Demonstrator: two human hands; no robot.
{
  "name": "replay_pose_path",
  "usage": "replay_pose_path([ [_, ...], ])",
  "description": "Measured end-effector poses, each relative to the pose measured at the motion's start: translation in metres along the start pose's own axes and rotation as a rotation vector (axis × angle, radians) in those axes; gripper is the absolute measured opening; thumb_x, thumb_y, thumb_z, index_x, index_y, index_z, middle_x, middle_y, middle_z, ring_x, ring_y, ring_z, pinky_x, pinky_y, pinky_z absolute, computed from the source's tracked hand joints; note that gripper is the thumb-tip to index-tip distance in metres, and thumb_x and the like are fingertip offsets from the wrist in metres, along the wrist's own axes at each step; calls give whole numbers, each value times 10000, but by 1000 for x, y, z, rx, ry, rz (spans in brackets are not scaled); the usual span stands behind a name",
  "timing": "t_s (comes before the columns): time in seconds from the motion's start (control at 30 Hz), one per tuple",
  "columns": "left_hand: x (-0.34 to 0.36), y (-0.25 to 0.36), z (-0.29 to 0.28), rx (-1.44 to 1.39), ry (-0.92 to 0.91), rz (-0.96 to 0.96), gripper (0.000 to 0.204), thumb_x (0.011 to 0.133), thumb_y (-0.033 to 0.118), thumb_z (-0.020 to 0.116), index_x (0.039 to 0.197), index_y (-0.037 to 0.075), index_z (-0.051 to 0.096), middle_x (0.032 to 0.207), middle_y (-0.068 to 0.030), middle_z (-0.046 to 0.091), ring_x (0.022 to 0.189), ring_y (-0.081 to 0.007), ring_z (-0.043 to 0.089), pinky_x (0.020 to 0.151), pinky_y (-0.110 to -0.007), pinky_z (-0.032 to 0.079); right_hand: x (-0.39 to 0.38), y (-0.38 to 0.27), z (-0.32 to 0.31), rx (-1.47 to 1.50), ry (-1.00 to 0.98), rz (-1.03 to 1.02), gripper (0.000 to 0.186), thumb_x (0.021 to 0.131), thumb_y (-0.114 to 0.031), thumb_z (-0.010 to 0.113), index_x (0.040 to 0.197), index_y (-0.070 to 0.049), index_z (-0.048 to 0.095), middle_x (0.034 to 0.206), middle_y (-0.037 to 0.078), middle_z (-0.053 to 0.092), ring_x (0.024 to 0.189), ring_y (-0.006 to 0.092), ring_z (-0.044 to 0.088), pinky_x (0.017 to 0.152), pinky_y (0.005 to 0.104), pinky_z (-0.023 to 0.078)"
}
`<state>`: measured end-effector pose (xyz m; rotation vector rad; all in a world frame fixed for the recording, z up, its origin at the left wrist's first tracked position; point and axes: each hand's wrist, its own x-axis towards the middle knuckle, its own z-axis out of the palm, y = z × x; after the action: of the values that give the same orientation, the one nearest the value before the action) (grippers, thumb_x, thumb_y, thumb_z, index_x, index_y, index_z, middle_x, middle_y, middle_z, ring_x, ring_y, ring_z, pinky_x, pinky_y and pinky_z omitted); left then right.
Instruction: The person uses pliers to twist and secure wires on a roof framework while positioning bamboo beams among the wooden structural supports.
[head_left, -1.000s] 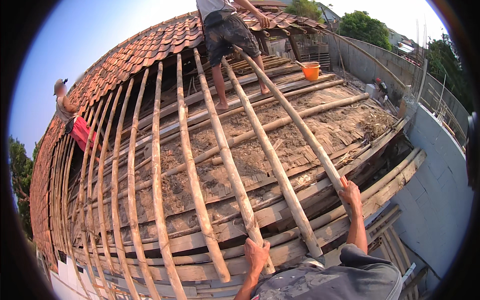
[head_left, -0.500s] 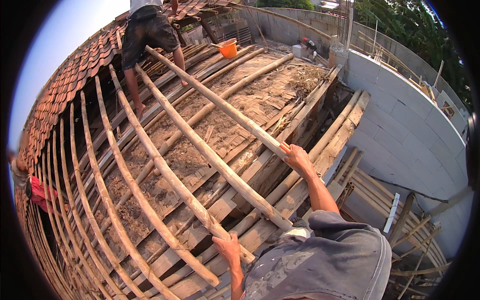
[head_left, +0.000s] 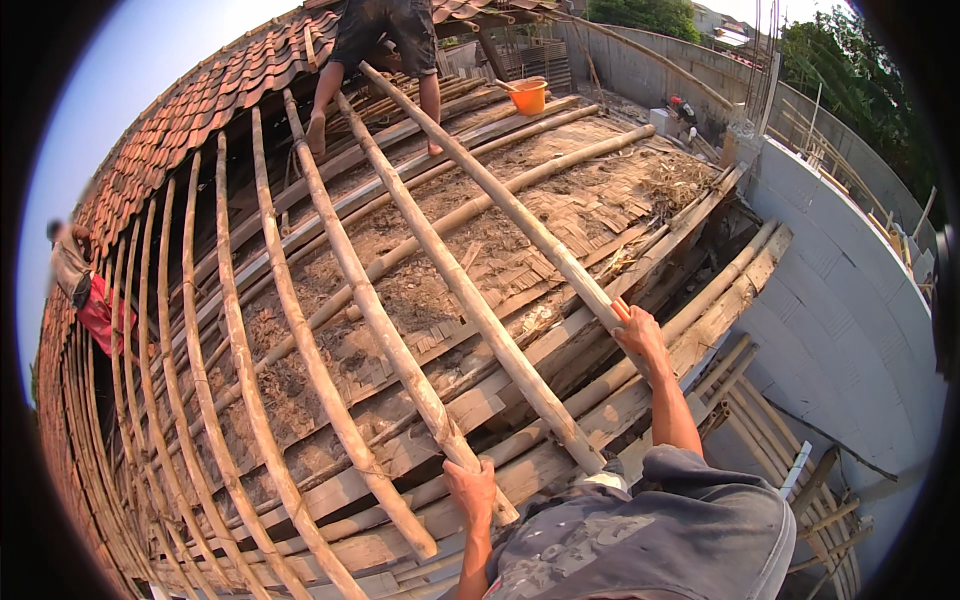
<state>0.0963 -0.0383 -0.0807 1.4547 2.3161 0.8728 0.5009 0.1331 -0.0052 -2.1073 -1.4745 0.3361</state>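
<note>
My right hand (head_left: 642, 338) is at the lower end of a bamboo pole (head_left: 530, 222) that slants up toward the co-worker's legs. Its fingers lie over the pole's end, the fingertips pointing up along it. Lower and to the left, my left hand (head_left: 472, 490) is closed around another bamboo pole (head_left: 400, 355) near its lower end, which sticks out past the hand. Between these two runs a third bamboo pole (head_left: 488, 322), touched by neither hand. Beneath the poles, wooden beams (head_left: 690, 345) cross along the roof edge.
A co-worker (head_left: 375, 40) stands barefoot on the upper frame, and another person (head_left: 85, 280) is at the far left. An orange bucket (head_left: 528, 97) sits up the slope. Roof tiles (head_left: 200, 100) cover the upper left. A grey block wall (head_left: 850, 270) rises at right above stacked poles.
My view has swung left, so the roof sits farther right in the picture. My right hand's fingers have straightened somewhat at the pole's end. The left hand keeps its hold.
</note>
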Motion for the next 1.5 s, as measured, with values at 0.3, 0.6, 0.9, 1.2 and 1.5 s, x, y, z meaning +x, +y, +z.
replay_pose_path([
  [0.3, 0, 1, -7, -50, 9, 23, 574, 789, 284, 793, 1102, -83, 482, 1038, -302, 583, 1045, -485, 566, 924, -545, 466, -17, -28, -22, 84, -31, 52, 349, 799, -210, 755, 1020, 30, 629, 1052, 276, 702, 1052, 444, 670, 895, 493, 516],
  [0.6, 0, 0, -5, -46, 21, 22, 573, 788, 284, 791, 1102, -84, 484, 1031, -293, 585, 1056, -482, 567, 939, -538, 468, -9, -13, -10, 27, -25, 23, 361, 779, -211, 763, 1004, 28, 614, 1058, 277, 695, 1052, 446, 665, 893, 501, 514],
  [0.9, 0, -2, -3, -53, 55, 42, 570, 785, 293, 791, 1094, -81, 494, 1025, -300, 594, 1037, -479, 572, 928, -542, 470, -15, -22, -15, 20, 2, -21, 382, 786, -239, 765, 1011, 23, 603, 1033, 277, 698, 1027, 458, 674, 861, 524, 516],
  [1.2, 1, -6, 3, -53, 66, 47, 549, 789, 294, 784, 1078, -74, 496, 1011, -301, 597, 1032, -483, 572, 919, -547, 469, -6, -7, -5, -19, -19, -17, 436, 789, -258, 791, 1058, 32, 608, 1083, 283, 696, 1078, 467, 654, 893, 522, 517],
  [1.5, 1, -8, 5, -37, 108, 61, 534, 784, 290, 781, 1069, -61, 497, 993, -288, 593, 1014, -478, 576, 901, -548, 474, 1, -1, 1, -14, -63, 7, 494, 796, -273, 804, 1123, 35, 599, 1140, 291, 687, 1125, 458, 647, 925, 516, 514],
])
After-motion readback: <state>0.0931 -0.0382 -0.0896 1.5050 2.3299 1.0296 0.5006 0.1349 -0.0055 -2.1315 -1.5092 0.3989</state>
